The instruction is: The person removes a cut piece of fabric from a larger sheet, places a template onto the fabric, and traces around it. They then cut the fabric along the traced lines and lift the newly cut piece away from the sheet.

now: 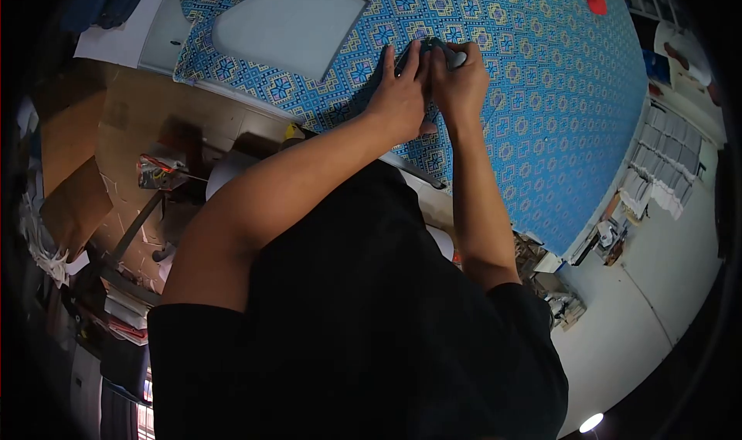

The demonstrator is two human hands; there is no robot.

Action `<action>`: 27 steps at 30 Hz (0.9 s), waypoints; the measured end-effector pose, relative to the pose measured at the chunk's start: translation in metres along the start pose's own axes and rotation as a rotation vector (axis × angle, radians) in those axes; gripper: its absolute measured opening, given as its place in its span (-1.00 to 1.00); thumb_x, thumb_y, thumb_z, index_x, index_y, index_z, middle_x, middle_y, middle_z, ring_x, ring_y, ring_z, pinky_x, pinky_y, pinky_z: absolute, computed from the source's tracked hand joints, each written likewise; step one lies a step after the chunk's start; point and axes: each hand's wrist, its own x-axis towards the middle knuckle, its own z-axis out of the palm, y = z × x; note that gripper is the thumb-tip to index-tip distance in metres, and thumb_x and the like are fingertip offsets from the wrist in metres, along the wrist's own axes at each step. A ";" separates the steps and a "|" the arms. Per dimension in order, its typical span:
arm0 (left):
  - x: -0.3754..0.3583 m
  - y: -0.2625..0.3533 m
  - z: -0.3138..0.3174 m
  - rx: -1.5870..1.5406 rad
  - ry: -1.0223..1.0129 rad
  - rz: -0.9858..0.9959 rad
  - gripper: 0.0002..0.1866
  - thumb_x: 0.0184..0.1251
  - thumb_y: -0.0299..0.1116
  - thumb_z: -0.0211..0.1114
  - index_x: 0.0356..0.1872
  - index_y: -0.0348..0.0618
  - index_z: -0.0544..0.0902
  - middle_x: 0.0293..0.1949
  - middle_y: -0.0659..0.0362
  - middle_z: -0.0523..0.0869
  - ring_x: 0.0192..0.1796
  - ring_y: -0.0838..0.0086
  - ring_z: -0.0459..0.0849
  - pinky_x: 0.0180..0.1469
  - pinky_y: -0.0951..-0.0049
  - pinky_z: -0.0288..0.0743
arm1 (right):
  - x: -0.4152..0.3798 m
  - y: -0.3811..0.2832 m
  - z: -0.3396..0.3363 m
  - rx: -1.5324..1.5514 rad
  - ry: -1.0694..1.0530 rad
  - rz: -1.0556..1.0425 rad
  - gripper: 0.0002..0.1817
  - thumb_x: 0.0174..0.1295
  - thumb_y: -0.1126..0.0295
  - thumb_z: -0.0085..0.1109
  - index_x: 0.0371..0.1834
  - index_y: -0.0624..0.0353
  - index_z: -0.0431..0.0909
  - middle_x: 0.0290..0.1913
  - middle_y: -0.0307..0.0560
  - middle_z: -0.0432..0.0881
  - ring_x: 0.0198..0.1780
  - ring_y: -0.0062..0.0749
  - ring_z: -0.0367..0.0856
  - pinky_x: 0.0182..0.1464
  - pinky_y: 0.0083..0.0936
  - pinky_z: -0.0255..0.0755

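Left arm: the elbow bends out at the picture's left and the forearm (309, 165) slants up and inward.
Left hand (398, 104): back upward, fingers stretched away from the body and slightly spread, thumb out toward the right wrist; it lies pressed on a dark piece, clasping nothing that can be seen.
Right arm: the forearm (481, 185) runs almost straight out from the sleeve, wrist bent inward.
Right hand (465, 92): fingers curled around a pale tool (459, 59), just beside the left fingers.
Pale tool: held over the cloth; only a rounded end shows, the rest covered by fingers, so its kind cannot be told.
Dark piece (433, 42): beneath both hands on the cloth, mostly hidden; its outline blends with shadow.
Patterned cloth (556, 100): blue, spread over the worktop (241, 100), its far side cut off by the top of the frame.
Grey panel (286, 26): flat on the cloth, left of the hands, top edge cropped.
Red object (596, 1): on the cloth at upper right, too small to identify.
Count: two bare hands, one pale tool, one grey panel, one red object.
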 end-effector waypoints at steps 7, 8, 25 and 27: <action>0.000 -0.001 0.000 0.015 -0.011 -0.004 0.03 0.43 0.37 0.12 0.70 -0.08 0.02 0.70 -0.08 -0.04 0.71 -0.21 -0.32 0.53 -0.57 -0.34 | 0.006 -0.012 0.010 -0.074 0.061 0.065 -0.68 0.25 0.26 0.40 -0.17 0.35 0.64 -0.33 0.24 0.78 -0.32 0.04 0.81 -0.28 -0.23 0.64; 0.001 0.000 0.000 0.012 -0.010 -0.003 0.03 0.43 0.37 0.12 0.70 -0.08 0.02 0.70 -0.08 -0.04 0.71 -0.21 -0.32 0.53 -0.57 -0.34 | 0.006 -0.013 0.010 -0.093 0.068 0.077 -0.67 0.24 0.25 0.42 -0.18 0.35 0.65 -0.32 0.19 0.79 -0.33 -0.05 0.81 -0.28 -0.27 0.63; 0.000 0.040 0.002 0.066 0.239 -0.143 -0.33 0.27 -0.02 0.42 0.26 -0.33 0.60 0.33 -0.06 0.51 0.44 0.07 0.39 0.45 0.05 0.31 | 0.033 0.050 -0.014 0.366 0.045 -0.222 -0.74 0.29 0.34 0.48 -0.14 0.27 0.62 -0.30 -0.05 0.77 -0.31 -0.52 0.69 -0.27 -0.47 0.55; 0.000 0.066 0.009 0.032 0.210 -0.231 -0.44 0.24 -0.12 0.41 0.16 -0.30 0.65 0.22 -0.06 0.55 0.30 0.10 0.48 0.29 0.14 0.44 | 0.042 0.039 -0.031 0.372 -0.188 -0.323 -0.76 0.31 0.35 0.46 -0.13 0.24 0.62 -0.29 -0.08 0.77 -0.30 -0.52 0.69 -0.27 -0.48 0.54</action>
